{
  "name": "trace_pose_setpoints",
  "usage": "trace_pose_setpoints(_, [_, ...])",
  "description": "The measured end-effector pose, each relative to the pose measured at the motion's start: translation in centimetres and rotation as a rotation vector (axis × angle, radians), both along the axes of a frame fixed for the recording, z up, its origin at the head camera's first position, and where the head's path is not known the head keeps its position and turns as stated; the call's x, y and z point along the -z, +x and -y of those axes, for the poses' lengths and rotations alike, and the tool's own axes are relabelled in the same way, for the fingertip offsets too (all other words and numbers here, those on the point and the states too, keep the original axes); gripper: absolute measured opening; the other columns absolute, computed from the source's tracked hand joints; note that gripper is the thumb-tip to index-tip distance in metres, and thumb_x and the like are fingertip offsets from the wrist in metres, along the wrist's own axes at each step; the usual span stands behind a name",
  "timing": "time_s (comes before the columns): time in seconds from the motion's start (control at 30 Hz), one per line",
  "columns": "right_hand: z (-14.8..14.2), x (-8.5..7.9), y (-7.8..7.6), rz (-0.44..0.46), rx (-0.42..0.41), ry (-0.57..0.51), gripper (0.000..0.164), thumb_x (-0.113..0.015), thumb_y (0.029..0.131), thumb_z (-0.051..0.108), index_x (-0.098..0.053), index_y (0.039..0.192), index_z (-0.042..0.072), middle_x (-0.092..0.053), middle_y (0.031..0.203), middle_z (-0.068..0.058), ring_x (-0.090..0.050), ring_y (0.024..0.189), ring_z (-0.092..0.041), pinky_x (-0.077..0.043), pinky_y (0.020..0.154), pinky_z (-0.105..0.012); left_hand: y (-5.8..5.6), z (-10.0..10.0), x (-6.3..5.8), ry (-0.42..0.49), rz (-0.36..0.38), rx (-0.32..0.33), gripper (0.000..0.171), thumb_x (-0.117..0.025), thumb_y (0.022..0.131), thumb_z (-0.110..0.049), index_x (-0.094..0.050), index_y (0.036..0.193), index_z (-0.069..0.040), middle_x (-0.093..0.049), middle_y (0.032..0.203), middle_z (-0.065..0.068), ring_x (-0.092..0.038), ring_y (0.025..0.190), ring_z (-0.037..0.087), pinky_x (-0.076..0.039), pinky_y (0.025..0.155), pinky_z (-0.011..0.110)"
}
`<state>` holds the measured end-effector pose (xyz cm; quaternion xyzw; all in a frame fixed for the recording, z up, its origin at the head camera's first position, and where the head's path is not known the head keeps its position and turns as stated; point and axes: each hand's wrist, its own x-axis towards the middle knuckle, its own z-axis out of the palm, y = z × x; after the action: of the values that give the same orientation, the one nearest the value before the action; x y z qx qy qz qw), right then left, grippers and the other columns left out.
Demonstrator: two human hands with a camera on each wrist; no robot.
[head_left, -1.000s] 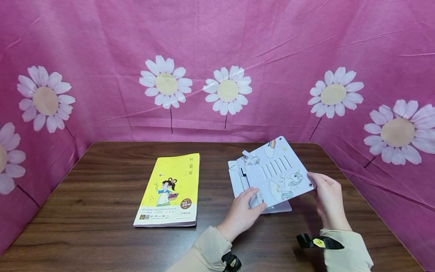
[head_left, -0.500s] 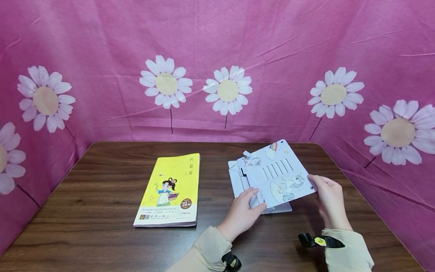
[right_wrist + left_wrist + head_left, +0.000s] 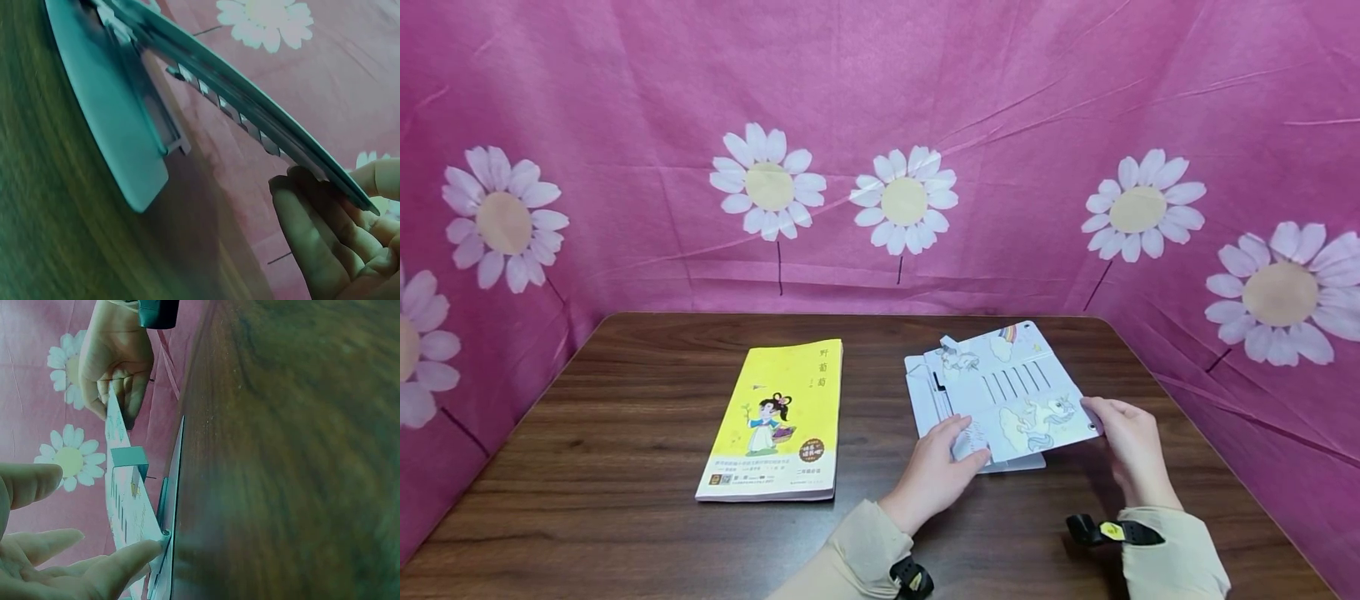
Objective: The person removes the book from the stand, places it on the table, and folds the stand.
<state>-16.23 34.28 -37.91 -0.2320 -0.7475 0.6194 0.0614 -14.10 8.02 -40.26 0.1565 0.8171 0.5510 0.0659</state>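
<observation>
A white folding book stand [image 3: 1015, 385] with unicorn drawings and a row of slots lies at the right half of the table. Its upper panel tilts up from a flat base plate [image 3: 115, 119], with a gap between the two in the right wrist view. My right hand [image 3: 1133, 446] pinches the panel's right corner, thumb above and fingers beneath. My left hand [image 3: 931, 477] rests at the near left corner, its fingers fairly straight and a fingertip touching the stand in the left wrist view. A small bent clip [image 3: 129, 456] stands out from the panel's edge.
A yellow paperback book [image 3: 775, 417] with a cartoon figure on its cover lies left of the stand on the brown wooden table [image 3: 602, 467]. Behind the table hangs a pink cloth [image 3: 1000, 100] with white daisies. Both wrists carry black straps.
My right hand has moved slightly down and to the right, lowering the raised side of the stand's panel towards the base. My left hand has stayed in place.
</observation>
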Motion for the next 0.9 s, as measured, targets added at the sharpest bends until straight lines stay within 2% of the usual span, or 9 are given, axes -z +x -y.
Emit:
trace_pose_setpoints(0.2, [-0.6, 0.9, -0.2, 0.018, -0.033, 0.014, 0.033, -0.059, 0.097, 0.022, -0.069, 0.066, 0.027, -0.065, 0.062, 0.015, -0.063, 0.059, -0.001, -0.055, 0.057, -0.021, 0.0, -0.1, 0.2, -0.005, -0.011, -0.005, 0.052, -0.066, 0.093, -0.027, -0.057, 0.136, 0.000, -0.051, 0.146, 0.021, -0.045, 0.139, 0.035, -0.037, 0.114, 0.049])
trace_pose_setpoints(0.53, [-1.4, 1.8, -0.4, 0.060, -0.098, 0.058, 0.028, -0.057, 0.098, 0.022, -0.071, 0.073, 0.017, -0.066, 0.064, 0.013, -0.064, 0.061, -0.002, -0.056, 0.059, -0.022, -0.1, -0.1, 0.2, -0.013, -0.030, -0.006, 0.051, -0.065, 0.093, -0.026, -0.057, 0.136, 0.001, -0.052, 0.145, 0.022, -0.046, 0.138, 0.035, -0.037, 0.114, 0.047])
trace_pose_setpoints(0.67, [-1.6, 2.0, -0.5, 0.079, -0.130, 0.076, 0.026, -0.056, 0.098, 0.022, -0.073, 0.088, 0.005, -0.066, 0.067, 0.013, -0.065, 0.063, -0.002, -0.057, 0.061, -0.023, -0.1, -0.1, 0.2, -0.016, -0.033, -0.010, 0.051, -0.065, 0.093, -0.027, -0.057, 0.136, 0.001, -0.052, 0.145, 0.021, -0.046, 0.138, 0.035, -0.037, 0.114, 0.047])
trace_pose_setpoints(0.8, [-1.8, 2.2, -0.6, 0.110, -0.143, 0.118, 0.038, -0.056, 0.099, 0.024, -0.067, 0.108, -0.011, -0.066, 0.070, 0.013, -0.064, 0.064, -0.002, -0.057, 0.062, -0.023, -0.1, -0.1, 0.2, -0.017, -0.027, -0.009, 0.052, -0.065, 0.093, -0.027, -0.057, 0.136, 0.000, -0.051, 0.146, 0.020, -0.045, 0.138, 0.034, -0.037, 0.114, 0.047])
trace_pose_setpoints(0.9, [-2.0, 2.3, -0.6, 0.136, -0.152, 0.142, 0.047, -0.055, 0.100, 0.026, -0.060, 0.118, -0.017, -0.066, 0.072, 0.012, -0.064, 0.066, -0.002, -0.057, 0.063, -0.023, -0.1, -0.1, 0.2, -0.018, -0.026, -0.008, 0.051, -0.065, 0.093, -0.027, -0.057, 0.136, -0.001, -0.051, 0.146, 0.020, -0.046, 0.138, 0.034, -0.037, 0.114, 0.047])
